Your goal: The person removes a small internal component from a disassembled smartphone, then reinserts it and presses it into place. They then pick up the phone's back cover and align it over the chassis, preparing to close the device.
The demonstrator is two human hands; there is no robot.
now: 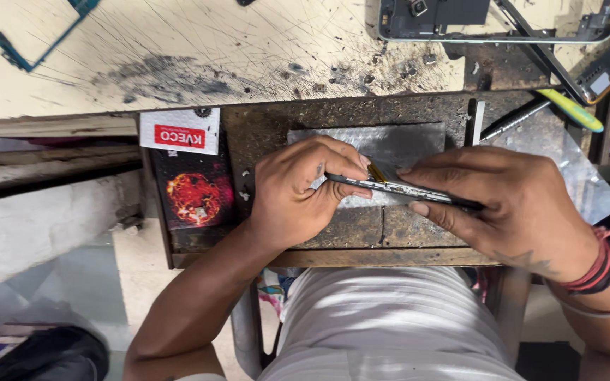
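Left hand (298, 190) pinching one end of the phone (397, 189), fingers curled over its top edge, thumb under; right hand (510, 204) clamped on the other end, thumb and fingers along the lower edge. Held edge-on and level between both hands, just above the grey sheet (383, 152) on the dark pull-out shelf (361, 233), probably so the seam faces up and loose parts drop onto the sheet. Small yellow tab (377, 171) sticking up at the seam by the left fingertips; pick or flex cable, cannot tell. Red-and-black box (192, 190) at the shelf's left, clear of the work. Yellow-handled tool (559, 106) lying just beyond the right hand, within easy reach. Two stripped phone frames (503, 21) parked further back on the scratched cream bench (178, 56), out of the way. Blue frame piece (37, 42) far left.
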